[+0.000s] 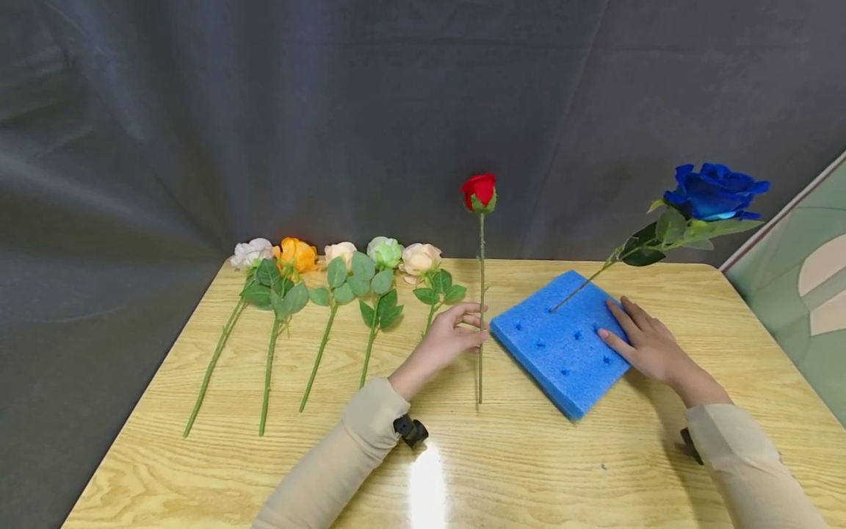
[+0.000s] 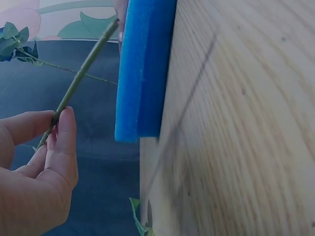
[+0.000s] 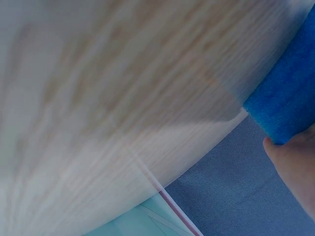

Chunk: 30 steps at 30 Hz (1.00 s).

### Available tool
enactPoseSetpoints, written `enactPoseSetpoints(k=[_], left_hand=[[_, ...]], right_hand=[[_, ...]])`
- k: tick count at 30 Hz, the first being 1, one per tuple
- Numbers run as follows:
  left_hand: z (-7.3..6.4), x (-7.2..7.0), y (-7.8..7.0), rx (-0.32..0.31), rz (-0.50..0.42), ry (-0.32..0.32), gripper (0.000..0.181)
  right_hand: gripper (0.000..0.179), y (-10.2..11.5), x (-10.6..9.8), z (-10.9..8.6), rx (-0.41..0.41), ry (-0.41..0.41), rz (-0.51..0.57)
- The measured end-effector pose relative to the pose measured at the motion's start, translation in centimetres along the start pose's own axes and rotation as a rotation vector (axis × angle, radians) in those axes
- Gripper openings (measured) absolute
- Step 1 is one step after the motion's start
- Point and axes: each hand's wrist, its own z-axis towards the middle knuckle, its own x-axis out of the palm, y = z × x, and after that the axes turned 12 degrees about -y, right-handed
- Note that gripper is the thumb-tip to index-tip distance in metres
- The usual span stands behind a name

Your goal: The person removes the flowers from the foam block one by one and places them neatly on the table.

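Note:
My left hand [image 1: 449,338] pinches the stem of a red artificial rose [image 1: 479,192], held upright just left of a blue foam block [image 1: 548,345]. In the left wrist view the thumb and fingertips meet on the green stem [image 2: 78,78], whose lower end is free in the air. The foam lies on the table with several small holes in its top. A blue rose [image 1: 714,192] stands in one hole, leaning to the right. On the block's right edge rests my right hand [image 1: 651,345], fingers spread; the right wrist view shows only part of it [image 3: 298,164].
Several artificial roses lie in a row on the left: a whitish one [image 1: 251,252], an orange one [image 1: 296,255], a cream one [image 1: 340,253], a pale green one [image 1: 385,251] and a peach one [image 1: 420,260]. Behind the wooden table [image 1: 529,470] hangs a dark curtain [image 1: 370,125].

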Motion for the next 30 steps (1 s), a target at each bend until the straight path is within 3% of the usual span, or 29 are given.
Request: enactPoseSetpoints(k=[16, 30], left_hand=[[0.1, -1.2, 1.6, -0.120, 0.051, -0.023, 0.045], [-0.1, -2.0, 2.8, -0.187, 0.099, 0.021, 0.047]], right_hand=[[0.072, -0.1, 0.0, 0.0, -0.005, 0.001, 0.004], [0.072, 0.0, 0.0, 0.0, -0.002, 0.003, 0.006]])
